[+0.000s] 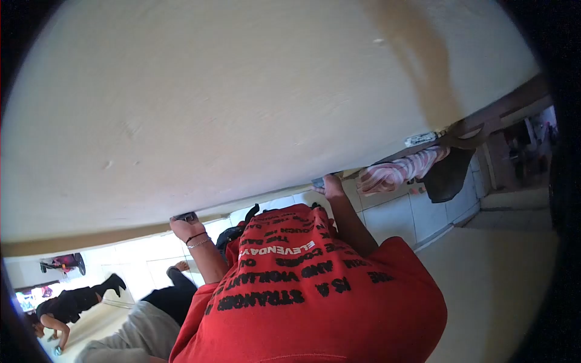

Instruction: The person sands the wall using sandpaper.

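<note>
My left hand (188, 228), with a dark band and a bracelet at the wrist, is at the lower edge of a large cream surface (200, 121). Its fingers are closed round a small dark object (185, 216) whose kind I cannot make out. Farther right along the same edge, my right hand (331, 186) is closed on a small grey block-like piece (318, 182). Both forearms reach forward from my red printed shirt (327, 308). Just right of the right hand lies a pink-and-white striped cloth (393, 175).
Beyond the striped cloth hangs a dark cloth (449, 175), near a small whitish packet (421, 140). Pale tiles (387, 218) show below the edge. At left are a person in grey and black (136, 330) and another in black (72, 302), bent low with an arm reaching down.
</note>
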Demonstrator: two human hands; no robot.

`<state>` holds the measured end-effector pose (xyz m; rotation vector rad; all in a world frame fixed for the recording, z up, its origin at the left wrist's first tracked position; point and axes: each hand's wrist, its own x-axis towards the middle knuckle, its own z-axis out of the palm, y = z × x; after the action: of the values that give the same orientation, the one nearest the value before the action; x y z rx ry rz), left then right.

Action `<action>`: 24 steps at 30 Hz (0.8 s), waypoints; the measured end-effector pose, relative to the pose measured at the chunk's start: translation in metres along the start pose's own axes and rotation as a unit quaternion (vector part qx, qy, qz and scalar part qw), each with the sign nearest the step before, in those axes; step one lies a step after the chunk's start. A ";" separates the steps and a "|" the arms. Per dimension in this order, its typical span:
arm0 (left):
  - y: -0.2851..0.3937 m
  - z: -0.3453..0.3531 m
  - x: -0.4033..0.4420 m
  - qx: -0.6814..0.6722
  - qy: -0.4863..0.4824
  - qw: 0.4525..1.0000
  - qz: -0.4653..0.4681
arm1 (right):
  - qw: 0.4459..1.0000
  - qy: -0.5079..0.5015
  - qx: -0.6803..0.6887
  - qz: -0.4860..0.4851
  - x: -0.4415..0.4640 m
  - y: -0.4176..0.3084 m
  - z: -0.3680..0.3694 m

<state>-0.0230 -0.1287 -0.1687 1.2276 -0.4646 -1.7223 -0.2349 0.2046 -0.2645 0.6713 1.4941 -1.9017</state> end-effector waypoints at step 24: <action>0.020 -0.011 -0.026 -0.016 -0.050 0.995 -0.089 | 0.893 0.261 -0.294 -0.221 0.064 0.027 -0.046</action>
<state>-0.0026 -0.1141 -0.1448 1.1937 -0.3936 -1.9422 -0.2576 0.2345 -0.3382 0.6057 2.6074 -1.4638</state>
